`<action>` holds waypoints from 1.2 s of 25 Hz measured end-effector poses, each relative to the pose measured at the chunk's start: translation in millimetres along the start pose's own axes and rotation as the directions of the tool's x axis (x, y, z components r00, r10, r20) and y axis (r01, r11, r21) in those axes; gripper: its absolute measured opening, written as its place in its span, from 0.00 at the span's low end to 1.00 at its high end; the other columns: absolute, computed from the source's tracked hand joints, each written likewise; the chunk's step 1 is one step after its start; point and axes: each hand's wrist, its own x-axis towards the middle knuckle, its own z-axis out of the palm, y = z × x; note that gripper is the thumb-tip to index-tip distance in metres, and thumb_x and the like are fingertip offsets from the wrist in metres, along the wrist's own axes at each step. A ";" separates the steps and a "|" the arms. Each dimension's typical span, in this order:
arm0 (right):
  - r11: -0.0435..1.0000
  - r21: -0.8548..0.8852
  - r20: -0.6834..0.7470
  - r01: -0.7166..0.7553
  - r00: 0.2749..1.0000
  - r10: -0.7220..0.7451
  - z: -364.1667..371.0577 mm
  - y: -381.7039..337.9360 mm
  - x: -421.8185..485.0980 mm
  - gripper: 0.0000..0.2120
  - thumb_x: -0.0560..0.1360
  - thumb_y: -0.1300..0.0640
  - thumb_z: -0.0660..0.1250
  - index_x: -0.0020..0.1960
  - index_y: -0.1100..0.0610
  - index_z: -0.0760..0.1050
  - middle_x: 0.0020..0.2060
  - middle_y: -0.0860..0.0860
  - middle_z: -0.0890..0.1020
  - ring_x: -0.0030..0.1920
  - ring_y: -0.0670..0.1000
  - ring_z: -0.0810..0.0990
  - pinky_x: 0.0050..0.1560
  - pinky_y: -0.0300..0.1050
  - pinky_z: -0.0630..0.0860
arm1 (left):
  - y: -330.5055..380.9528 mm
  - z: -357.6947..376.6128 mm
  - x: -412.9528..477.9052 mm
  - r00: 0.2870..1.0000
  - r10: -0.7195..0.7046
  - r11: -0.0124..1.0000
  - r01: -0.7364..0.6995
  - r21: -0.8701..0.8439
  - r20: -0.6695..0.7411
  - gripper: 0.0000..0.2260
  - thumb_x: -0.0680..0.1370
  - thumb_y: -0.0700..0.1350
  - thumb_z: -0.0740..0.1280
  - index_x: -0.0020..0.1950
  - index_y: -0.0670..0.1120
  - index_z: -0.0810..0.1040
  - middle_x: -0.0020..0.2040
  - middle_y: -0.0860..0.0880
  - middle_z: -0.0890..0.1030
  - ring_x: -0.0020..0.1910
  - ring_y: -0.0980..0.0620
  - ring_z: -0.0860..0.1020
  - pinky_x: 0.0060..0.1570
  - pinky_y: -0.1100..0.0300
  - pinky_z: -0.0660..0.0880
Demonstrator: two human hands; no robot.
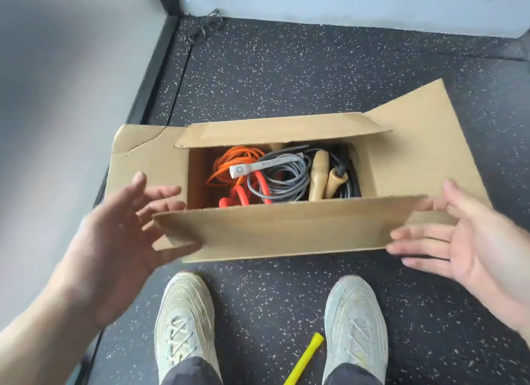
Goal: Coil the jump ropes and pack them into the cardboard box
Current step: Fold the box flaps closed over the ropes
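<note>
The cardboard box (289,230) sits open on the floor in front of my feet. Inside lie a coiled orange rope (232,164), a grey rope with a white handle (282,172), red handles (246,197), and a dark rope with two wooden handles (324,178). The near flap stands half raised. My left hand (120,227) hovers at the flap's left end, fingers spread, holding nothing. My right hand (464,235) is at the flap's right end, fingers spread and touching its edge.
My two pale sneakers (186,318) stand on speckled dark rubber flooring just behind the box. A yellow stick-like handle (305,359) lies between them. A white wall runs along the left and far side. A small dark tangle of wire (206,26) lies in the corner.
</note>
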 end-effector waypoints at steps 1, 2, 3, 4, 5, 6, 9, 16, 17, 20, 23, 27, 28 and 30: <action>0.997 0.024 0.014 0.068 0.998 -0.069 1.9 -0.4 4.5 0.24 0.70 0.35 0.66 0.57 0.51 0.74 0.46 0.61 0.87 0.48 0.60 0.87 0.50 0.59 0.83 | 4.1 2.0 2.9 0.994 0.102 0.995 -0.102 0.016 0.029 0.20 0.70 0.63 0.71 0.53 0.50 0.83 0.48 0.48 0.81 0.52 0.49 0.81 0.57 0.32 0.77; 0.989 -0.052 0.024 0.139 0.990 -0.138 6.8 2.5 8.6 0.22 0.70 0.37 0.70 0.59 0.47 0.74 0.48 0.56 0.87 0.50 0.55 0.87 0.53 0.56 0.82 | 4.7 5.8 5.9 0.972 0.226 0.966 -0.233 0.117 0.065 0.25 0.66 0.65 0.76 0.58 0.53 0.82 0.52 0.49 0.81 0.54 0.51 0.81 0.57 0.37 0.80; 0.962 -0.180 0.036 0.207 0.978 -0.204 12.6 8.7 12.7 0.21 0.70 0.41 0.74 0.59 0.44 0.74 0.49 0.50 0.87 0.51 0.48 0.86 0.55 0.51 0.80 | 4.0 11.1 10.4 0.926 0.359 0.874 -0.377 0.306 0.114 0.32 0.63 0.64 0.79 0.64 0.56 0.78 0.58 0.49 0.79 0.58 0.53 0.80 0.57 0.45 0.80; 0.915 -0.303 0.028 0.265 0.963 -0.269 19.5 16.5 16.8 0.21 0.69 0.46 0.77 0.59 0.41 0.74 0.49 0.45 0.86 0.50 0.43 0.85 0.54 0.45 0.78 | 3.0 15.7 19.2 0.850 0.491 0.665 -0.505 0.550 0.187 0.38 0.62 0.61 0.82 0.69 0.58 0.74 0.64 0.48 0.75 0.64 0.52 0.78 0.59 0.51 0.79; 0.855 -0.409 0.013 0.318 0.939 -0.343 25.1 25.3 21.8 0.21 0.69 0.50 0.78 0.57 0.40 0.74 0.49 0.43 0.85 0.49 0.40 0.83 0.51 0.41 0.78 | 1.5 19.3 29.9 0.748 0.592 0.342 -0.571 0.746 0.301 0.42 0.62 0.58 0.83 0.74 0.57 0.70 0.69 0.46 0.71 0.68 0.49 0.74 0.63 0.51 0.75; 0.779 -0.504 0.008 0.373 0.904 -0.428 29.0 34.4 27.5 0.21 0.68 0.53 0.79 0.56 0.40 0.75 0.49 0.41 0.83 0.49 0.39 0.82 0.50 0.40 0.79 | -1.3 22.9 41.1 0.668 0.621 0.043 -0.551 0.833 0.410 0.45 0.63 0.56 0.83 0.77 0.54 0.68 0.72 0.43 0.67 0.72 0.43 0.69 0.68 0.48 0.71; 0.562 -0.681 0.068 0.470 0.804 -0.591 27.9 54.2 43.9 0.18 0.68 0.57 0.79 0.54 0.45 0.79 0.49 0.38 0.79 0.47 0.40 0.80 0.48 0.36 0.77 | -15.7 36.4 64.5 0.722 0.432 -0.277 -0.463 0.842 0.540 0.42 0.71 0.66 0.73 0.80 0.55 0.62 0.80 0.46 0.64 0.80 0.40 0.58 0.72 0.32 0.60; 0.081 -0.928 0.215 0.364 0.699 -0.682 38.5 83.6 46.4 0.21 0.79 0.45 0.61 0.67 0.52 0.79 0.64 0.46 0.78 0.60 0.52 0.73 0.58 0.53 0.68 | -73.5 35.7 85.0 0.816 0.291 -0.291 -0.423 0.858 0.500 0.36 0.80 0.71 0.43 0.83 0.52 0.54 0.83 0.52 0.53 0.82 0.47 0.50 0.76 0.35 0.52; 0.096 -0.935 0.179 0.341 0.689 -0.702 38.9 85.9 44.1 0.20 0.79 0.45 0.61 0.65 0.51 0.81 0.64 0.46 0.78 0.62 0.53 0.72 0.58 0.54 0.66 | -75.8 35.2 86.0 0.808 0.307 -0.283 -0.427 0.859 0.503 0.35 0.81 0.69 0.43 0.83 0.52 0.55 0.83 0.52 0.53 0.82 0.46 0.50 0.77 0.35 0.51; 0.388 -0.889 -0.169 0.242 0.615 -0.770 39.4 88.5 33.5 0.19 0.74 0.42 0.73 0.62 0.49 0.81 0.71 0.54 0.71 0.69 0.61 0.64 0.65 0.62 0.62 | -80.5 37.1 83.5 0.793 0.355 -0.287 -0.412 0.865 0.495 0.31 0.83 0.65 0.45 0.82 0.51 0.58 0.83 0.51 0.57 0.82 0.44 0.52 0.76 0.32 0.49; 0.765 -0.618 -0.508 0.182 0.650 -0.566 36.6 81.9 26.8 0.57 0.56 0.36 0.79 0.78 0.45 0.56 0.78 0.59 0.54 0.76 0.64 0.54 0.72 0.68 0.57 | -78.3 37.6 76.3 0.794 0.420 -0.269 -0.352 0.896 0.439 0.30 0.81 0.67 0.48 0.81 0.56 0.61 0.82 0.50 0.60 0.82 0.41 0.52 0.74 0.27 0.46; 0.933 -0.237 -0.535 0.271 0.765 -0.358 35.7 78.6 29.7 0.69 0.54 0.47 0.86 0.78 0.34 0.40 0.79 0.53 0.55 0.73 0.49 0.65 0.73 0.51 0.64 | -60.7 12.7 66.1 0.843 0.491 -0.098 -0.198 0.975 0.221 0.41 0.69 0.80 0.55 0.80 0.67 0.54 0.83 0.46 0.53 0.81 0.38 0.41 0.72 0.27 0.37; 0.934 -0.199 -0.527 0.297 0.771 -0.358 37.6 81.3 31.3 0.67 0.55 0.49 0.86 0.77 0.32 0.41 0.78 0.51 0.59 0.71 0.48 0.70 0.72 0.49 0.67 | -54.7 0.5 63.9 0.852 0.499 -0.044 -0.155 0.987 0.156 0.45 0.65 0.83 0.56 0.80 0.68 0.53 0.83 0.45 0.50 0.81 0.37 0.39 0.71 0.27 0.36; 0.924 -0.225 -0.514 0.309 0.768 -0.382 44.1 84.3 29.1 0.62 0.59 0.51 0.85 0.76 0.28 0.45 0.77 0.49 0.66 0.66 0.52 0.77 0.69 0.49 0.71 | -44.3 -20.8 57.6 0.847 0.529 0.054 -0.099 0.994 0.056 0.49 0.61 0.83 0.59 0.79 0.66 0.55 0.82 0.43 0.50 0.81 0.36 0.41 0.72 0.27 0.39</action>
